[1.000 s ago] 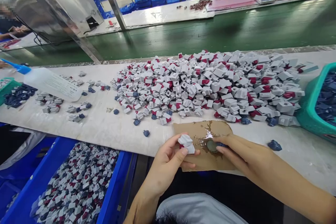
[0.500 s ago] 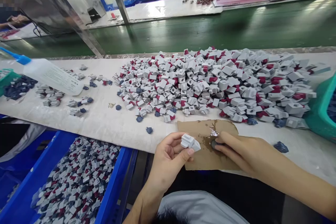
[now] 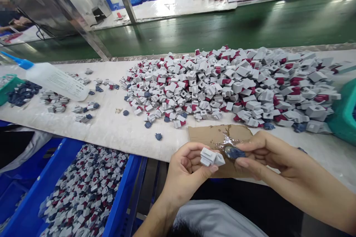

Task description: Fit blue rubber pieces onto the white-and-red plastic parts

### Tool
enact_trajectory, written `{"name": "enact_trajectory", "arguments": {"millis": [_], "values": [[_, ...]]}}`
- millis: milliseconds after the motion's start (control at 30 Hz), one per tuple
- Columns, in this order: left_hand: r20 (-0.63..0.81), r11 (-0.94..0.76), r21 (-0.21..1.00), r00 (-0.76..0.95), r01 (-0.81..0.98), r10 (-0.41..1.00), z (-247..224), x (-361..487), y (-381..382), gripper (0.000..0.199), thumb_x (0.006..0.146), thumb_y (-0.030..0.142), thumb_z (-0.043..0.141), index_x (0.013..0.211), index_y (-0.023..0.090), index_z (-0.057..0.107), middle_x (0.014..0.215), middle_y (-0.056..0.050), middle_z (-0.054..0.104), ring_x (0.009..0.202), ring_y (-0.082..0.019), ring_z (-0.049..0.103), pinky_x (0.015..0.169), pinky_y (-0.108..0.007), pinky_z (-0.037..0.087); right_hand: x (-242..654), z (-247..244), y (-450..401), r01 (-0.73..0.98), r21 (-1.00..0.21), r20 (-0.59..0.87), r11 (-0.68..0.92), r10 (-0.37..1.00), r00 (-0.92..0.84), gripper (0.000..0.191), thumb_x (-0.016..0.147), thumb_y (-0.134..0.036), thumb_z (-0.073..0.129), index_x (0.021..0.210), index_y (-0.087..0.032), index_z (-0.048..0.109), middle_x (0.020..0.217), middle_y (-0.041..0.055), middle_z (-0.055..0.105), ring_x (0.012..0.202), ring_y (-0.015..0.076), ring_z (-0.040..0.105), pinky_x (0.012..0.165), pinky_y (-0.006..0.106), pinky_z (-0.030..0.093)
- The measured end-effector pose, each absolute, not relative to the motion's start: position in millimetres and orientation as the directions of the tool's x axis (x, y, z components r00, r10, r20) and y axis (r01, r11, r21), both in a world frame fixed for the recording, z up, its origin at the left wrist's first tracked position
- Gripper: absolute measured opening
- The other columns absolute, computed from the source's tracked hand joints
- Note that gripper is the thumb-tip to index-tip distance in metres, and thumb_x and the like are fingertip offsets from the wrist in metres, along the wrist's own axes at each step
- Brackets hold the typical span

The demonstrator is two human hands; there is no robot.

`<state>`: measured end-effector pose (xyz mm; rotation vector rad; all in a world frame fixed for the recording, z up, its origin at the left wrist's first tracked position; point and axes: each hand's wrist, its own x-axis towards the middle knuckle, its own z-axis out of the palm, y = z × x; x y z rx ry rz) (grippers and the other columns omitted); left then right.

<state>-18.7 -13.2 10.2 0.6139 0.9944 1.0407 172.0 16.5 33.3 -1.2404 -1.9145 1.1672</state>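
Between thumb and fingers, my left hand (image 3: 187, 172) pinches a light grey blocky plastic piece (image 3: 211, 157). My right hand (image 3: 272, 159) grips a small dark blue plastic piece (image 3: 234, 152) by one end; its wet-looking other end points at the grey piece, with a narrow gap or near contact between them. Both hands are over a brown cardboard sheet (image 3: 205, 135) that carries a shiny, clear wet puddle (image 3: 226, 139). Behind the cardboard lies a large heap of grey and dark red pieces (image 3: 208, 85).
A white bottle with a blue nozzle (image 3: 59, 81) lies tilted at the left. Blue crates (image 3: 116, 192) of assembled pieces stand below the table's left edge. A green basket (image 3: 345, 114) is at the right. Beyond runs a green conveyor belt (image 3: 194, 35); other people's hands show across it.
My right hand has lifted the dark blue piece from the wet cardboard and turned it towards the grey piece. My left hand has shifted slightly right with the grey piece.
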Motion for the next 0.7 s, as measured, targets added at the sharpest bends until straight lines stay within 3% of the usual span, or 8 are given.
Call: {"name": "enact_trajectory", "arguments": {"millis": [200,467,600,700], "values": [[-0.338,0.378,0.839,0.170,-0.392,0.926,11.0,-18.7,-14.7,0.024,0.068,0.015,0.074,0.089,0.018,0.062,0.092,-0.003,0.073,0.083,-0.012,0.067,0.067,-0.015,0.051,165.1,40.8,14.2,0.318,-0.944,-0.099,0.086,0.848,-0.521,0.015,0.090,-0.035,0.050,0.093,-0.021,0.056,0.081,0.0036,0.067,0.071,0.0154,0.066,0.056,0.019,0.054],[-0.233,0.264,0.944,0.166,-0.198,0.958,8.8,-17.6,-18.7,0.021,0.074,0.015,0.069,0.093,0.018,0.061,0.092,-0.003,0.072,0.081,-0.013,0.067,0.072,-0.020,0.052,165.9,42.0,24.3,0.445,-0.825,-0.052,0.348,0.738,-0.673,0.019,0.093,-0.030,0.042,0.082,-0.021,0.055,0.068,0.0008,0.060,0.055,0.0126,0.054,0.048,0.022,0.040],[-0.217,0.240,0.959,0.156,-0.150,0.964,6.8,-18.5,-15.5,0.020,0.075,0.017,0.068,0.093,0.018,0.059,0.091,-0.004,0.071,0.083,-0.014,0.067,0.072,-0.021,0.052,168.4,39.2,33.0,0.397,-0.881,-0.098,0.259,0.719,-0.688,0.022,0.092,-0.037,0.045,0.087,-0.020,0.058,0.070,0.0012,0.061,0.057,0.0132,0.056,0.050,0.022,0.044],[-0.206,0.236,0.965,0.228,-0.114,0.952,10.6,-20.0,-10.6,0.021,0.075,0.019,0.068,0.093,0.018,0.059,0.088,-0.004,0.071,0.081,-0.015,0.067,0.069,-0.021,0.053,164.8,43.0,42.7,0.386,-0.895,-0.055,0.224,0.803,-0.594,0.034,0.089,-0.051,0.048,0.081,-0.021,0.062,0.064,0.0004,0.059,0.055,0.0127,0.055,0.047,0.021,0.043]]}}
